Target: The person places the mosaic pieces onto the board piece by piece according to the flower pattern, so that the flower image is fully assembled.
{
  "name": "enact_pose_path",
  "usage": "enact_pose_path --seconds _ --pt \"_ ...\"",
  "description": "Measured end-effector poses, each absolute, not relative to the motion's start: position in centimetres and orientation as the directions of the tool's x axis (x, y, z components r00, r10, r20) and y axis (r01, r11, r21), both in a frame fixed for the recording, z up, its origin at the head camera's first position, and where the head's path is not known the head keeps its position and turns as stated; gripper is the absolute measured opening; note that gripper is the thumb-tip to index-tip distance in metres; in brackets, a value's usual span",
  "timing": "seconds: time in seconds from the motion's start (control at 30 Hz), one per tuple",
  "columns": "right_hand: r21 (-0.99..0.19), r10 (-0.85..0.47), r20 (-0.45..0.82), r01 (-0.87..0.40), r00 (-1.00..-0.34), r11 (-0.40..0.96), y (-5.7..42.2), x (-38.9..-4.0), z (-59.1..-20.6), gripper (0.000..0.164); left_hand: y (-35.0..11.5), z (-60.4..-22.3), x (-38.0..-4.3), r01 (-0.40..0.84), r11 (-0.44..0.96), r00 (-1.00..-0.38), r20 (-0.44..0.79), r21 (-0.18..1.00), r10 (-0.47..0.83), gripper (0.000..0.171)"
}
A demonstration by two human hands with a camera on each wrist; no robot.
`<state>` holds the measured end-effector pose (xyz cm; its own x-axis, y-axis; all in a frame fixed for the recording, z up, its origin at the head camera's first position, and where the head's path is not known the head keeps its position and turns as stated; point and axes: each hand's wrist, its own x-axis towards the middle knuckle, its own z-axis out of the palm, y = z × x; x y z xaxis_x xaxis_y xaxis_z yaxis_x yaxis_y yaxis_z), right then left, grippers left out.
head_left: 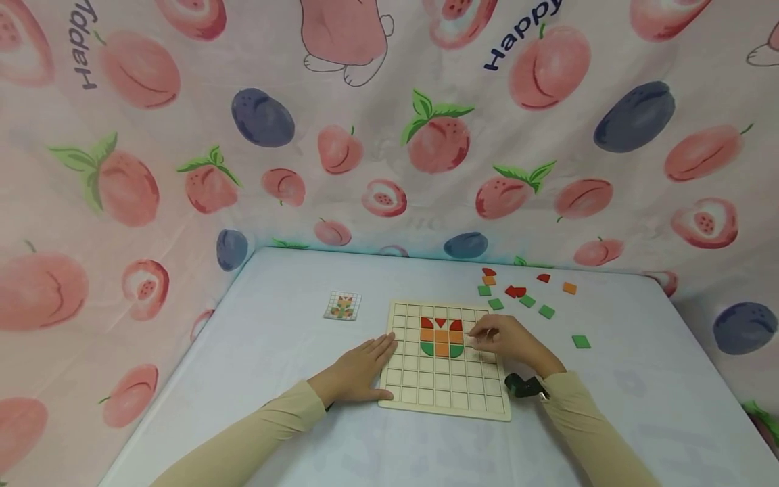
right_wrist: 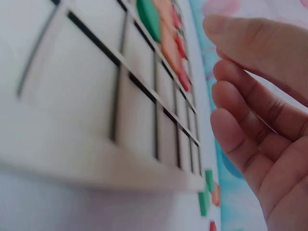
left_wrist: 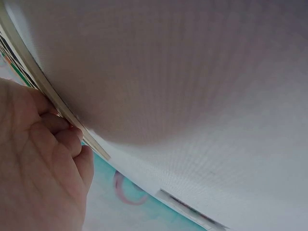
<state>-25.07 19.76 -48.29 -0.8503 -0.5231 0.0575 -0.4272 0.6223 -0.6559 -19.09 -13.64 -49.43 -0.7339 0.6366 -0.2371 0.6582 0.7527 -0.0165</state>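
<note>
A wooden grid board (head_left: 426, 398) lies on the table, its squares marked by dark grooves. Red pieces (head_left: 441, 322) top a small pattern on it, with orange squares (head_left: 441, 336) below and green rounded pieces (head_left: 427, 349) at the bottom corners. My left hand (head_left: 358, 370) rests at the board's left edge, fingers extended onto the rim. Over the board's right part hovers my right hand (head_left: 508, 340), just right of the pattern. In the right wrist view its thumb (right_wrist: 255, 38) and loosely bent fingers (right_wrist: 236, 130) stand apart with nothing between them.
Left of the board's far corner lies a small printed pattern card (head_left: 343, 306). Loose green tiles (head_left: 546, 312), orange tiles (head_left: 569, 288) and red rounded pieces (head_left: 515, 291) are scattered beyond the board at the right. A fruit-print curtain (head_left: 389, 169) hangs behind the table.
</note>
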Motion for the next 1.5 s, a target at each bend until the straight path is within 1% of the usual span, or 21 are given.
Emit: enact_pose_path --seconds 0.13,0.3,0.63,0.9,1.03,1.2,1.33,1.5 --pt "-0.659 -0.5 0.091 -0.428 -0.861 0.618 21.6 -24.8 -47.4 0.018 -13.6 -49.4 -19.0 0.658 0.753 -0.734 -0.236 -0.019 0.636 0.094" --pt "-0.633 -0.491 0.172 -0.478 -0.854 0.61 24.4 -24.5 -46.4 0.024 -13.6 -49.4 -19.0 0.652 0.758 -0.738 -0.24 -0.011 0.631 0.094" --pt "-0.608 -0.358 0.205 -0.405 -0.911 0.683 29.5 -23.0 -44.7 0.023 -13.8 -49.6 -19.0 0.656 0.754 -0.734 -0.235 -0.007 0.637 0.094" --pt "-0.632 -0.269 0.267 -0.379 -0.925 0.676 33.2 -22.2 -44.9 0.024 -13.9 -49.7 -19.1 0.663 0.749 -0.733 -0.224 -0.025 0.642 0.094" --pt "-0.654 -0.196 0.247 -0.312 -0.949 0.689 35.4 -22.3 -46.6 0.028 -13.9 -49.6 -19.1 0.664 0.747 -0.732 -0.223 -0.023 0.644 0.093" --pt "-0.645 -0.104 0.201 -0.211 -0.974 0.735 37.4 -22.5 -48.8 0.035 -13.8 -49.5 -19.0 0.664 0.748 -0.732 -0.227 -0.021 0.643 0.093" --pt "-0.661 -0.089 0.149 -0.166 -0.985 0.732 37.8 -22.2 -48.9 0.041 -13.8 -49.5 -19.1 0.664 0.747 -0.731 -0.23 -0.026 0.642 0.094" --pt "-0.653 -0.078 0.056 -0.095 -0.995 0.751 38.3 -22.6 -49.8 0.048 -13.8 -49.5 -19.1 0.666 0.746 -0.73 -0.229 -0.026 0.644 0.094"
